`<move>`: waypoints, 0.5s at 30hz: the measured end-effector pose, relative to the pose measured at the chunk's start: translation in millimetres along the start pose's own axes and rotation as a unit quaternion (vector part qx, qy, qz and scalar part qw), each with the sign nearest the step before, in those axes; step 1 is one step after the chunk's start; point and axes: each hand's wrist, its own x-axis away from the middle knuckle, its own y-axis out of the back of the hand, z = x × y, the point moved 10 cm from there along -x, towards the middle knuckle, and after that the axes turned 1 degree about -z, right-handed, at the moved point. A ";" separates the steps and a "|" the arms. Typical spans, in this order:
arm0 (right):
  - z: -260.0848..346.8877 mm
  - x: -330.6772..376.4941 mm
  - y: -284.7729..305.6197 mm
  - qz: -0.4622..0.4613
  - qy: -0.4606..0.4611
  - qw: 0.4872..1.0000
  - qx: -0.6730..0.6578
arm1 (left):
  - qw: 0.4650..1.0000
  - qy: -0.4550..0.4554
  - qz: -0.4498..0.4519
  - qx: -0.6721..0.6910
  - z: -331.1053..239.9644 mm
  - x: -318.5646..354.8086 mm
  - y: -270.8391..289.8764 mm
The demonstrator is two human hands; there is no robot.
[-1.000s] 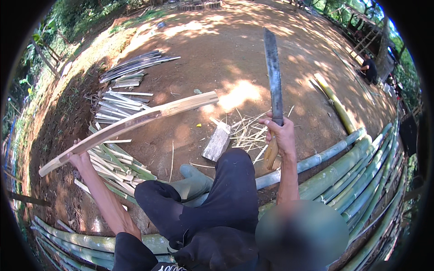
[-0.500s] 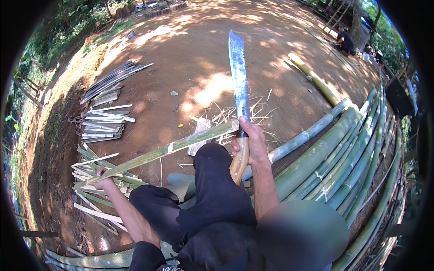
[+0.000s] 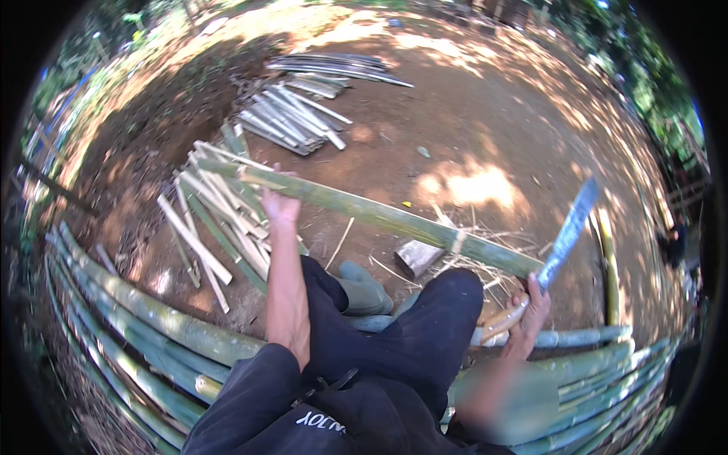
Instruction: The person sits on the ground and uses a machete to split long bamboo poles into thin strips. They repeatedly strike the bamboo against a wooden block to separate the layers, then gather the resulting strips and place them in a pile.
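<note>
Over bare dirt ground [image 3: 485,114], head view, left hand [image 3: 279,206] gripping green bamboo strip [image 3: 394,218] near its left end, strip slanting across raised knee, right hand [image 3: 528,315] clenched on machete [image 3: 565,239], blade tilted up, split bamboo pile [image 3: 216,220] beside, bamboo poles [image 3: 152,326] under legs

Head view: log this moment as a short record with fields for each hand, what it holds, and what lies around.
left hand: grips a long green bamboo strip near its left end
bamboo strip: slanted, runs down to the right across the raised knee
right hand: holds a machete by its pale handle, blade pointing up
wooden block: on the dirt beyond the knee
green rubber boot: by the block
split strips: piled on the ground
bamboo poles: stacked under the person
</note>
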 end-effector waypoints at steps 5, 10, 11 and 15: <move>-20.6 -12.3 19.2 -0.037 0.003 0.999 -0.008 | 0.998 0.019 0.020 0.059 2.7 12.7 -9.9; -27.9 -26.9 36.6 -0.039 0.008 0.999 -0.007 | 1.000 0.010 -0.014 0.015 12.3 29.0 -4.1; -30.0 -29.4 40.1 -0.044 0.009 0.999 -0.007 | 1.000 0.014 -0.021 0.010 13.8 31.1 -3.6; -40.7 -34.8 41.4 -0.046 -0.006 0.999 -0.020 | 1.000 0.015 0.008 -0.020 9.9 36.3 -5.1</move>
